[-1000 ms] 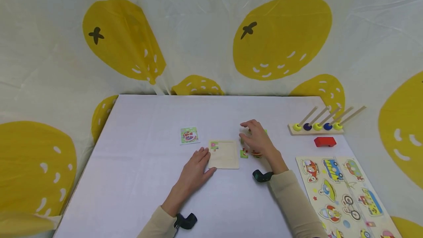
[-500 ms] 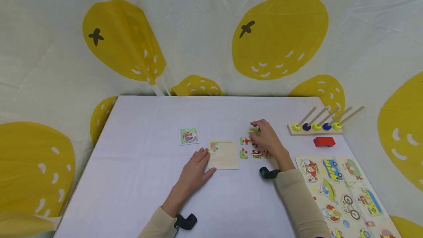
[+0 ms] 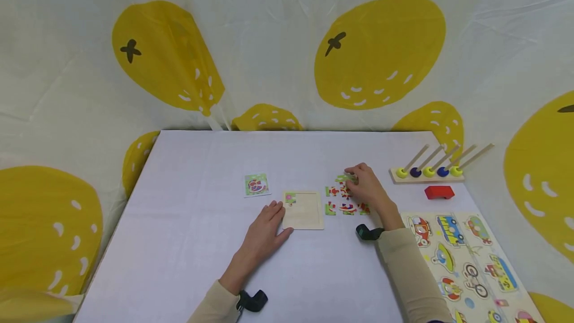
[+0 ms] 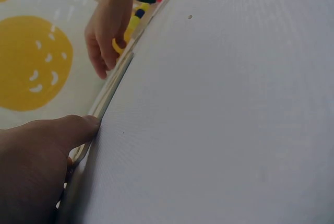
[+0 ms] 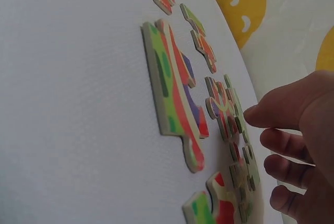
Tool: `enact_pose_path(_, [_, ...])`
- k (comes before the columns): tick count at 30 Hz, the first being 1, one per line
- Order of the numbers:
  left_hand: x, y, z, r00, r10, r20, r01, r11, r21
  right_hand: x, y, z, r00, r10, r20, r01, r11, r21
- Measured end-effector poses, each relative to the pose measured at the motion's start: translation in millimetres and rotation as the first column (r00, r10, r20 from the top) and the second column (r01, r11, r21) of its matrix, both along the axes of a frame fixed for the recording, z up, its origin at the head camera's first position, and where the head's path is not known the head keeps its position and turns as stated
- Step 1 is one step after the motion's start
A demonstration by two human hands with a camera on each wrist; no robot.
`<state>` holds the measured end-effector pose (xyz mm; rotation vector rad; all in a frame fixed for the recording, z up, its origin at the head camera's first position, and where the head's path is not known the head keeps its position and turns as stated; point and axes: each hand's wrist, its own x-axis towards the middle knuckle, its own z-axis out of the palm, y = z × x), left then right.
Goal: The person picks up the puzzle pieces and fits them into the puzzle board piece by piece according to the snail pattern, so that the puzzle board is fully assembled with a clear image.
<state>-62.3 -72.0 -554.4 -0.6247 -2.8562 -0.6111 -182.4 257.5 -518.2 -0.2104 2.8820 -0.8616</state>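
Observation:
My left hand (image 3: 262, 233) rests at the left side of a square wooden puzzle tray (image 3: 309, 219), its fingers straight and its thumb along the near edge. One pink and green puzzle piece (image 3: 290, 198) lies in the tray's far left corner. Right of the tray, several loose jigsaw pieces (image 3: 347, 209) lie in rough rows. My right hand (image 3: 368, 188) hovers over the far pieces, thumb and forefinger apart around a green piece (image 3: 344, 178). In the right wrist view, the thumb (image 5: 271, 109) comes close to the far pieces; whether it touches one cannot be told.
A small picture card (image 3: 257, 185) lies behind and left of the tray. At the right stand a peg rack with beads (image 3: 428, 175) and a red block (image 3: 439, 192). A wooden vehicle puzzle board (image 3: 462, 253) lies at the table's (image 3: 179, 243) right front.
My right hand has moved to the right and slightly back, uncovering several loose pieces. My left hand has stayed on the tray's edge.

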Motion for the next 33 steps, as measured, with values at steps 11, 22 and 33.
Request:
enact_pose_path(11, [0.0,-0.7,-0.7,1.0,-0.005,-0.004,0.005,1.0,-0.004,-3.3,-0.9,0.5,0.998,0.042,0.039,-0.044,0.997,0.064])
enact_pose_path(22, [0.1,-0.7,-0.4,1.0,-0.005,-0.018,0.005,1.0,-0.005,-6.7,0.8,0.0,0.999,0.031,0.036,-0.033,0.999,0.031])
enact_pose_path(33, [0.2,-0.3,0.6,1.0,-0.002,0.001,0.002,1.0,-0.013,-4.3,-4.6,7.0,0.999,-0.005,0.052,0.007,0.999,-0.032])
